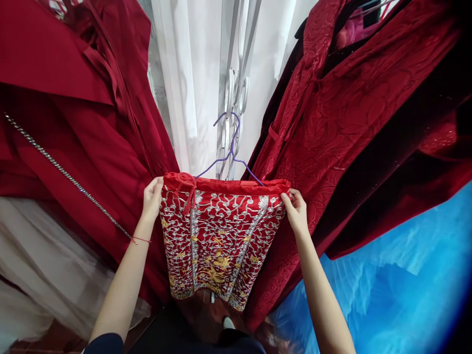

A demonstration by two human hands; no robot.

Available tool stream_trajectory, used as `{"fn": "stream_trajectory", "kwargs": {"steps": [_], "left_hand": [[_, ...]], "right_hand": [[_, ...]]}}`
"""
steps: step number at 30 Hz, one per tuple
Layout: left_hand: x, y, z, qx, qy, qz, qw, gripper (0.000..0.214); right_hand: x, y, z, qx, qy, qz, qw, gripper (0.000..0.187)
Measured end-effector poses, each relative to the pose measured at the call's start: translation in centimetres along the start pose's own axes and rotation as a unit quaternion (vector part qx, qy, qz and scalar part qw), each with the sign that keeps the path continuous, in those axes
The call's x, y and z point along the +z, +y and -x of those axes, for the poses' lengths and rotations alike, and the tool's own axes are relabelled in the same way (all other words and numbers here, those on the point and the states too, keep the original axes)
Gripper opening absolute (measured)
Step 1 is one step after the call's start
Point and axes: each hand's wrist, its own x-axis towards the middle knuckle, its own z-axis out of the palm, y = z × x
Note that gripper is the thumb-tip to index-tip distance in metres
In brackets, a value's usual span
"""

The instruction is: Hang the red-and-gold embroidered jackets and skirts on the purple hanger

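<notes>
A red skirt (217,236) with silver and gold embroidery hangs in front of me from a purple wire hanger (230,152). My left hand (152,196) grips the left end of its red waistband, fingers closed on the cloth. My right hand (296,210) pinches the right end of the same waistband. The skirt is stretched flat between both hands. A thin red string circles my left wrist.
Dark red garments (73,123) hang close on the left, and a red patterned robe (350,113) hangs on the right. White curtains (195,73) and a metal rack post (236,93) stand behind. Blue fabric (398,285) lies lower right, pale cloth (40,255) lower left.
</notes>
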Motion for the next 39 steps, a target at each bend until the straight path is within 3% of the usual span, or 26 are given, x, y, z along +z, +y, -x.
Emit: {"fn": "stream_trajectory", "kwargs": {"steps": [3,6,12,15,20,27,32,35,39], "left_hand": [[-1.8,-1.9,0.4,-0.125,-0.093,0.049,0.986,0.057],[-2.6,-2.8,1.2,-0.165,-0.143,0.018,0.976,0.052],[-1.5,-2.5,1.9,-0.112,-0.062,-0.046,0.991,0.045],[-1.3,-2.5,2.4,-0.087,-0.018,-0.079,0.993,0.046],[-1.4,-1.4,2.7,-0.009,-0.044,-0.026,0.999,0.056],[-0.7,-0.1,1.3,0.049,0.017,-0.064,0.997,0.033],[-1.4,-0.2,1.0,0.055,-0.020,-0.067,0.996,0.038],[-2.2,0.1,0.8,0.044,-0.070,-0.059,0.995,0.042],[-2.4,0.8,1.1,0.034,-0.089,-0.082,0.992,0.044]], "right_hand": [[0.0,1.1,1.0,-0.022,0.015,0.006,1.000,0.038],[0.4,1.3,1.5,-0.044,0.044,0.043,0.997,0.036],[0.4,0.2,1.5,-0.073,0.092,0.126,0.985,0.024],[0.1,-0.2,1.2,-0.068,0.059,0.120,0.989,0.028],[-0.7,-0.6,0.8,-0.025,-0.013,0.069,0.997,0.029],[-1.2,0.1,-0.2,0.005,-0.034,-0.029,0.999,0.037],[-1.2,-0.4,-1.1,0.020,-0.041,-0.057,0.997,0.032],[-0.8,-1.0,-1.1,-0.007,-0.005,-0.023,1.000,0.031],[0.3,-1.6,-0.3,-0.045,0.045,0.056,0.996,0.030]]}}
